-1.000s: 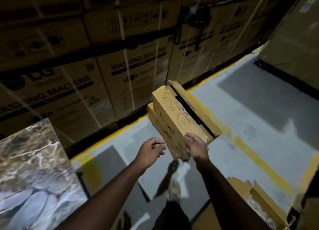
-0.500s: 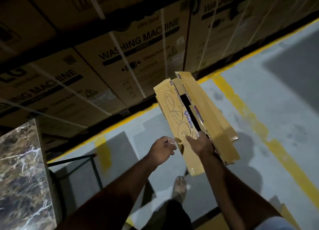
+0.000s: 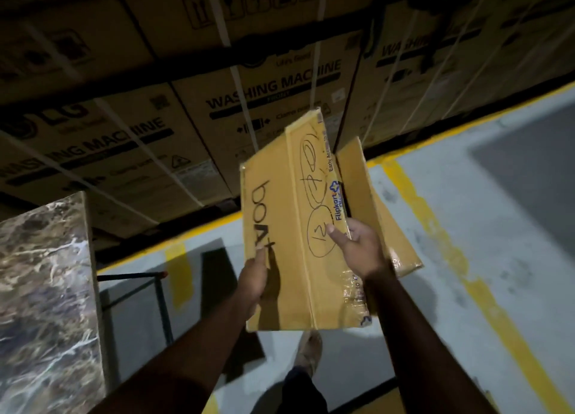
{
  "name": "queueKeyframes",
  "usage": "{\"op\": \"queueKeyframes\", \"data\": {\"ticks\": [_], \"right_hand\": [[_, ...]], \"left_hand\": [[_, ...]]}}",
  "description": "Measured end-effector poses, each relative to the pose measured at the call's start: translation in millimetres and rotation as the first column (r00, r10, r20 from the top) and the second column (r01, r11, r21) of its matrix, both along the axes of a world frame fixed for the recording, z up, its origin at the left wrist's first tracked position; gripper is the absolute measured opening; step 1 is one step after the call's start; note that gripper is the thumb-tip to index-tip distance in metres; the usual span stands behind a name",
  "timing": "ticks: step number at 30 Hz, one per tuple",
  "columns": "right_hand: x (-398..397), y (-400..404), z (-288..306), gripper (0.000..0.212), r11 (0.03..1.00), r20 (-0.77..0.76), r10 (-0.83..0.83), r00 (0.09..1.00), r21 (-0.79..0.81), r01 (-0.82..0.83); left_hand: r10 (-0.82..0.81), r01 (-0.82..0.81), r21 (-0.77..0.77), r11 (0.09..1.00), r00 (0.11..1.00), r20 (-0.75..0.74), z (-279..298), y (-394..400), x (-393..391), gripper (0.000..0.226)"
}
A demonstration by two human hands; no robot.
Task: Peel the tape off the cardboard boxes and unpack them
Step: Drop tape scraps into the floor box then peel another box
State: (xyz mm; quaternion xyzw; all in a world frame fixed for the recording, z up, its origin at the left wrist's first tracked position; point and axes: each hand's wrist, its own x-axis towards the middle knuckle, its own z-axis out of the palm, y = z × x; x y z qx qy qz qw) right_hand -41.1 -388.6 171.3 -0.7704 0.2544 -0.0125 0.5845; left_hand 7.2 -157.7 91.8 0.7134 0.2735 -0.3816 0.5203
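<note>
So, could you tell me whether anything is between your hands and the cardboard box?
Nothing visible: the left hand lies flat against the cardboard box, and the right hand grips its right edge.

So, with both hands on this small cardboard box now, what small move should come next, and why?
Probably the left hand should move across to the clear tape on the box edge nearest the person and start picking at it. The right hand already grips the box by its open flap side, while the left hand only touches the printed face, so it seems free to peel.
</note>
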Motion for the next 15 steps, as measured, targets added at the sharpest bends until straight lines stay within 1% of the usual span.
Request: {"op": "queueKeyframes", "data": {"ticks": [2,4,5,6,8,9,10,12,14,15], "right_hand": [[-10.0,29.2,30.6,0.013,0.998,0.061,0.064,0.996,0.015,-0.065],[-19.6,66.3,62.7,0.011,0.988,0.131,0.144,0.981,0.038,-0.151],[-24.9,87.6,78.3,0.011,0.981,0.160,0.182,0.970,0.043,-0.191],[-30.8,111.1,93.5,0.012,0.972,0.196,0.215,0.957,0.054,-0.229],[-43.3,159.5,126.5,0.016,0.955,0.278,0.269,0.922,0.046,-0.292],[-50.3,182.9,141.4,0.014,0.950,0.306,0.278,0.911,0.057,-0.308],[-57.0,208.0,156.9,0.013,0.944,0.333,0.276,0.902,0.085,-0.320],[-70.9,262.5,190.6,0.014,0.923,0.390,0.260,0.883,0.168,-0.346],[-78.6,320.0,214.6,0.015,0.891,0.440,0.252,0.862,0.243,-0.384],[-80.7,349.4,225.6,0.019,0.868,0.468,0.241,0.850,0.288,-0.405]], "left_hand": [[0.027,-0.030,0.030,0.999,0.994,0.110,-13.5,45.9,3.5,0.092],[0.090,-0.101,0.068,0.993,0.985,0.150,3.8,90.5,3.3,0.103],[0.126,-0.134,0.042,0.990,0.978,0.164,17.1,114.2,1.0,0.105],[0.166,-0.169,0.005,0.986,0.973,0.162,21.2,139.7,-1.6,0.097],[0.220,-0.208,-0.088,0.974,0.962,0.165,63.6,184.6,-16.8,0.072],[0.233,-0.214,-0.124,0.969,0.960,0.159,73.4,209.9,-24.4,0.065],[0.236,-0.212,-0.161,0.964,0.960,0.150,90.4,235.0,-37.2,0.064],[0.213,-0.166,-0.289,0.943,0.967,0.141,117.1,293.2,-64.1,0.071],[0.246,-0.167,-0.429,0.888,0.960,0.137,143.0,350.1,-92.1,0.073],[0.315,-0.196,-0.531,0.824,0.939,0.141,149.2,381.2,-104.0,0.068]]}}
